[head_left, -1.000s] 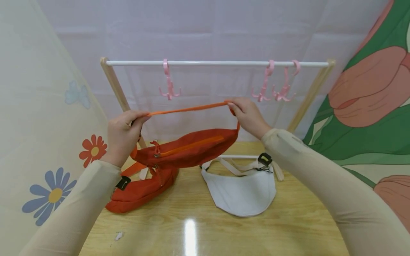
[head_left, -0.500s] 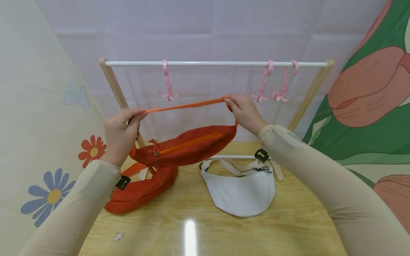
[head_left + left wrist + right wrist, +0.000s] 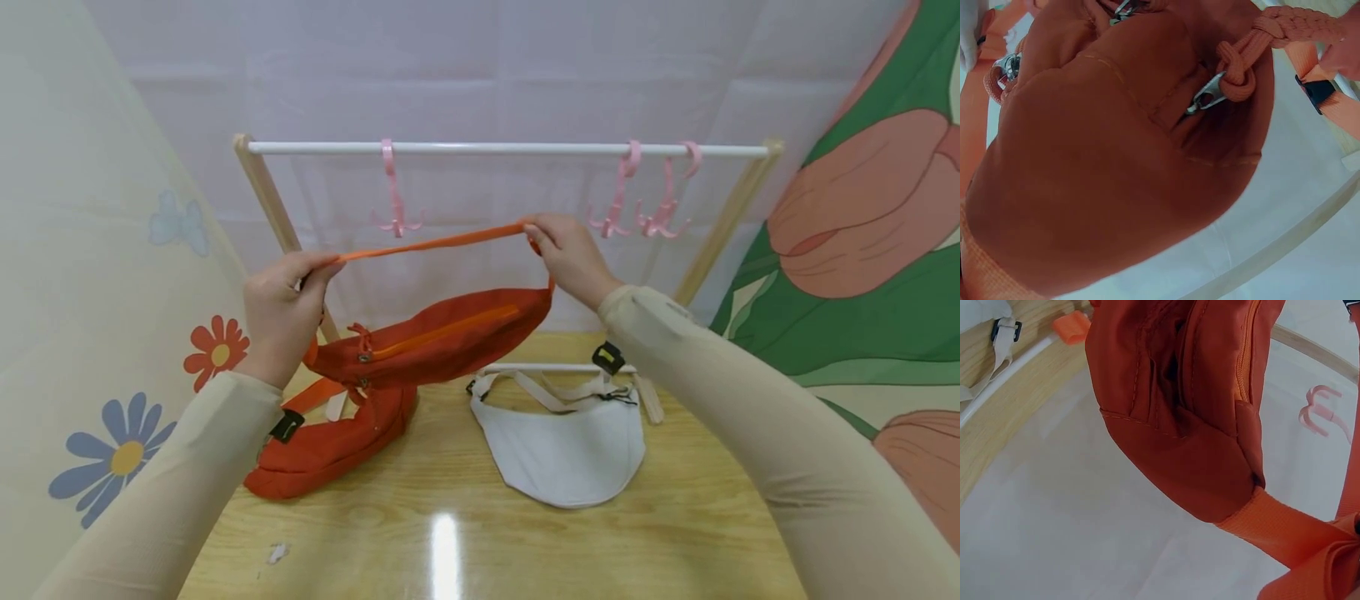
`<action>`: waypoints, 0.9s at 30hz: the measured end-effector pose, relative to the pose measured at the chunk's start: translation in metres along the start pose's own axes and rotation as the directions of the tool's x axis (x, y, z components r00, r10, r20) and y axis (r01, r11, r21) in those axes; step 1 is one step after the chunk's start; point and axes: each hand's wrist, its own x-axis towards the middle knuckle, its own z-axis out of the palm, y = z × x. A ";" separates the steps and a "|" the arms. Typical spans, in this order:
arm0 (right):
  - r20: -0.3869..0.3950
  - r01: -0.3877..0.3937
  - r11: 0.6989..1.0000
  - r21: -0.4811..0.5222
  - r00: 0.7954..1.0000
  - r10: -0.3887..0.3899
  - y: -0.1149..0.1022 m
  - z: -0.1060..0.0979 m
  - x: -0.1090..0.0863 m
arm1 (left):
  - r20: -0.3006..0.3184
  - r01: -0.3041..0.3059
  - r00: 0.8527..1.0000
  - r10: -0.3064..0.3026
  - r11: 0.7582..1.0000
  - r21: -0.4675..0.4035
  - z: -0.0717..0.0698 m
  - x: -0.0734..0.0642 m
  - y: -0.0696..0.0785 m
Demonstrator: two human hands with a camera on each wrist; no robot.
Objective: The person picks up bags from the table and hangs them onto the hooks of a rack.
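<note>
A red sling bag [image 3: 442, 337] hangs in the air by its orange strap [image 3: 435, 244], tilted with its right end higher. My left hand [image 3: 283, 308] pinches the strap at the left, and my right hand [image 3: 573, 257] grips it at the right, so the stretch between them is taut. An orange zip runs along the bag's front. In the left wrist view, zip pulls with a braided cord [image 3: 1297, 26] show near the bag's end. The right wrist view shows the bag's other end [image 3: 1179, 456], where the webbing joins it.
Behind the bag stands a rack with a white rail [image 3: 510, 149] and wooden legs. One pink hook [image 3: 395, 196] hangs left; two more pink hooks [image 3: 619, 196] hang right. Another red bag [image 3: 330, 446] and a white bag [image 3: 562, 454] lie on the wooden table [image 3: 525, 550].
Both hands have risen a little, the right one also shifting slightly left, and the held bag has come up with them. The bags on the table have not moved.
</note>
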 end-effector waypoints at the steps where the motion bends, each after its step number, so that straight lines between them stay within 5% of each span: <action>1: -0.003 -0.001 1.000 0.000 1.000 0.001 0.000 0.000 0.000 | 0.005 -0.006 1.000 0.006 1.000 0.007 0.000 0.000 0.000; 27: 0.011 -0.067 0.996 -0.057 0.998 0.068 -0.008 0.006 0.024 | -0.044 0.053 0.998 -0.053 0.998 0.015 -0.005 0.012 -0.003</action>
